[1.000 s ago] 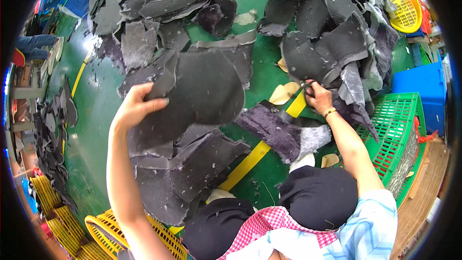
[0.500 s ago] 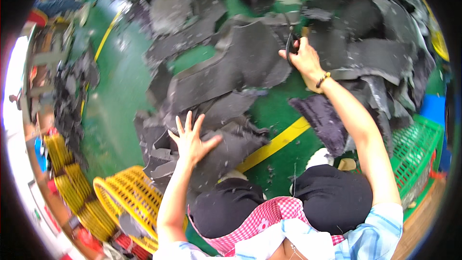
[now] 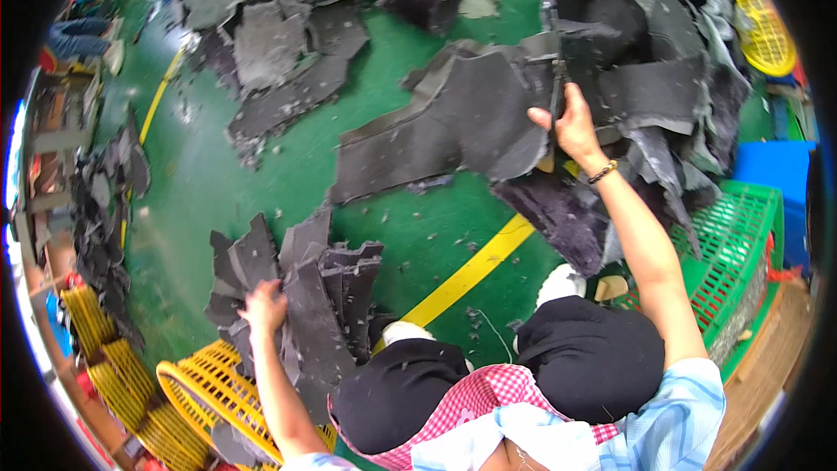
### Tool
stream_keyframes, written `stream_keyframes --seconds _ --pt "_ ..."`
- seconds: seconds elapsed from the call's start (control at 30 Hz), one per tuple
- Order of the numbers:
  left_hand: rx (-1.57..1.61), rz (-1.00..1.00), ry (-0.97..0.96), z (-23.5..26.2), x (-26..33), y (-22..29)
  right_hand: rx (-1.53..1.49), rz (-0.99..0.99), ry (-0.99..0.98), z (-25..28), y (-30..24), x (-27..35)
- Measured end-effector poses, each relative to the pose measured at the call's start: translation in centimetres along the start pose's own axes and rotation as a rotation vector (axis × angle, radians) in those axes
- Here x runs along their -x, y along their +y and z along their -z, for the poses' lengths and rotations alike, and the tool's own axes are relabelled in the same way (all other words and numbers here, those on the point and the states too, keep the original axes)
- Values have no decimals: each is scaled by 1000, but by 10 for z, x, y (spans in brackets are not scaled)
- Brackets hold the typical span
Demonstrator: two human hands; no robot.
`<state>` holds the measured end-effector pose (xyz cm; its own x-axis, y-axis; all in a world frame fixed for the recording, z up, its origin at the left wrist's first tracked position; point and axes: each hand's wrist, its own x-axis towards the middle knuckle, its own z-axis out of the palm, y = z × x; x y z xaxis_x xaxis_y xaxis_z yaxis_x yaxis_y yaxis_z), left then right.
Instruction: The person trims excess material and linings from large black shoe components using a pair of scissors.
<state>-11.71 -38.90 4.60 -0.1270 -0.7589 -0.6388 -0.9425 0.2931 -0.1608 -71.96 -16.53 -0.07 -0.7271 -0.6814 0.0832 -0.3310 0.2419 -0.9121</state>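
My left hand point(image 3: 263, 307) has its fingers curled at the edge of a bunch of dark grey sheet scraps point(image 3: 318, 314) near my left knee. They fan out around the hand, and its fingertips are partly hidden. In my right hand point(image 3: 573, 129) are black-handled scissors point(image 3: 558, 78), pointing away from me and partly covered by the fingers. The right hand is at the right end of a large, irregular dark grey sheet piece point(image 3: 453, 113) lying on the floor. A dark furry piece point(image 3: 562, 222) lies below that hand.
A big heap of grey scraps point(image 3: 654, 35) stands at right, another pile point(image 3: 296, 26) at far left. A yellow basket point(image 3: 205, 384) is by my left arm, a green crate point(image 3: 728, 235) by my right. A yellow line point(image 3: 471, 270) crosses the green floor point(image 3: 200, 183).
My left hand has gone from spread over the scraps to curled at the bunch, down and left. The bunch has shifted apart from the large piece. My right hand has moved slightly right and down.
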Motion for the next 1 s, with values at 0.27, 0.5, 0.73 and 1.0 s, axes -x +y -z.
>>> stream_keyframes --seconds 0.27,0.5,0.73,1.0 --pt "-334 -791 246 65 -29 286 111 48 272 3 -7 -14" --pt "591 -1092 445 137 -23 337 -77 135 15 87 -138 -15" --pt "453 -1227 -366 184 19 387 -291 -89 -421 26 -123 28" --pt "566 -817 -358 170 -15 269 -92 -495 -869 4 -92 48"
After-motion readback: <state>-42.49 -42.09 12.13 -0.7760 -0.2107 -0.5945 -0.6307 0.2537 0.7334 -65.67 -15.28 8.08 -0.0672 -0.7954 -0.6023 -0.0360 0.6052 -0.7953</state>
